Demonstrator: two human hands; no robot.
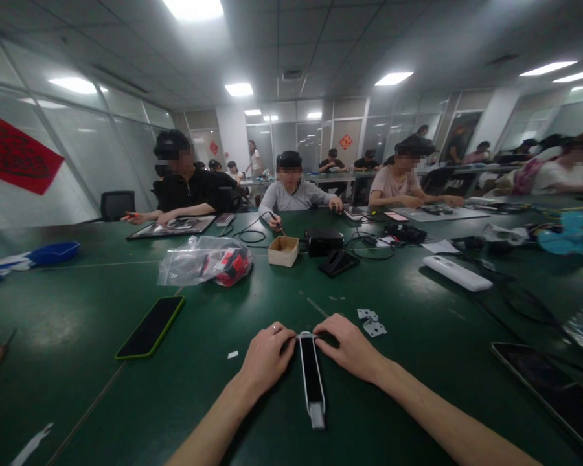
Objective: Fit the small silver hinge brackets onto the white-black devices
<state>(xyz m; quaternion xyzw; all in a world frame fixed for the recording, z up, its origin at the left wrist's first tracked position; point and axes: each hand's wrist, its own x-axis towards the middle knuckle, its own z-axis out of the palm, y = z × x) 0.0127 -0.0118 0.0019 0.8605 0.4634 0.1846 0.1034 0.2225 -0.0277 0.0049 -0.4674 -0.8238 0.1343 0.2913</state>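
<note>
Close in front of me on the green table lies a long, narrow device with a white frame and a dark face. A pale grey block sits at its near end. My left hand pinches the far end from the left, with a ring on one finger. From the right, my right hand pinches the same end, thumb and fingers together. The fingertips partly cover what they grip there. To the right of my right hand lie small white plates with holes. A white scrap lies left of my left hand.
A green-edged phone lies at left, with a clear plastic bag beyond it. A small box, black box and cables stand mid-table. At right are a white power bank and dark tablet. Co-workers sit opposite.
</note>
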